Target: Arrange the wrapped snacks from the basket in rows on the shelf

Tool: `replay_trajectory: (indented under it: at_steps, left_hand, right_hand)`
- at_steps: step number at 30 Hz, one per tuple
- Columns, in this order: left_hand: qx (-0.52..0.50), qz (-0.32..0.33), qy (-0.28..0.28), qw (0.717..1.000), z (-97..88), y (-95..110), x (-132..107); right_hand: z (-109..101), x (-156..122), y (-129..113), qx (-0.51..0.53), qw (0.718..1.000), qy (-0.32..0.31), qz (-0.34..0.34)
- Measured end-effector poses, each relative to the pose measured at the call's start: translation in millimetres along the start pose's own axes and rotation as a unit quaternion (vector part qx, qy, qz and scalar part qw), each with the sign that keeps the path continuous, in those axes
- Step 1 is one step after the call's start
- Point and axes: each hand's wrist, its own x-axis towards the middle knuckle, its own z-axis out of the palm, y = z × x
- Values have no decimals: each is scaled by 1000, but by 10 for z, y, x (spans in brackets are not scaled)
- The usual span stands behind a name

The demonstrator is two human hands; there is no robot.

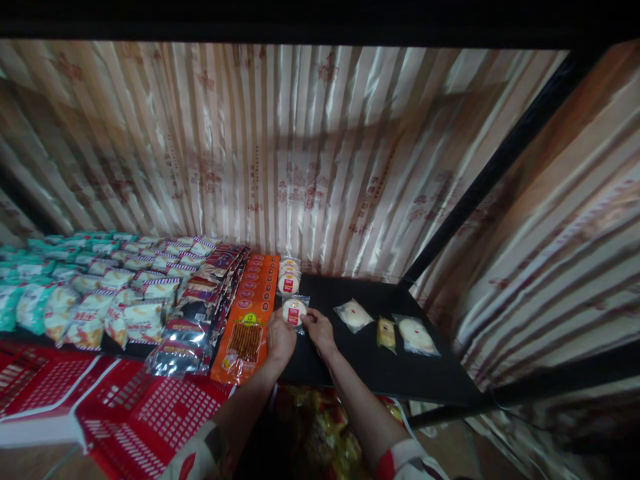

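Observation:
Between my two hands is a round white pastry in a clear wrapper (294, 312) with a red label, just above the black shelf or resting on it; I cannot tell which. My left hand (281, 337) grips the wrapper's left edge, close to an orange snack packet (247, 320). On the other side, the fingers of my right hand (320, 332) pinch the wrapper's right edge. Directly behind, a short row of similar wrapped pastries (289, 281) lies overlapping beside the orange packet.
To the right on the black shelf (345, 363) lie two white wrapped pastries (354, 315) (417, 335) and a small yellow packet (386, 333). Rows of snack bags (135, 313) fill the left. Red baskets (150, 413) stand below. A black post (480, 180) and curtain (300, 147) border the shelf.

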Motion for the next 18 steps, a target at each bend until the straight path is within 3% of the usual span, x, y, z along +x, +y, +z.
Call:
replay_trajectory:
  at_steps: [18]
  left_hand:
    - [5, -6, -2, 1000, 170, 47, 280]
  right_hand:
    - [116, 344, -211, -49, 998, 15, 22]
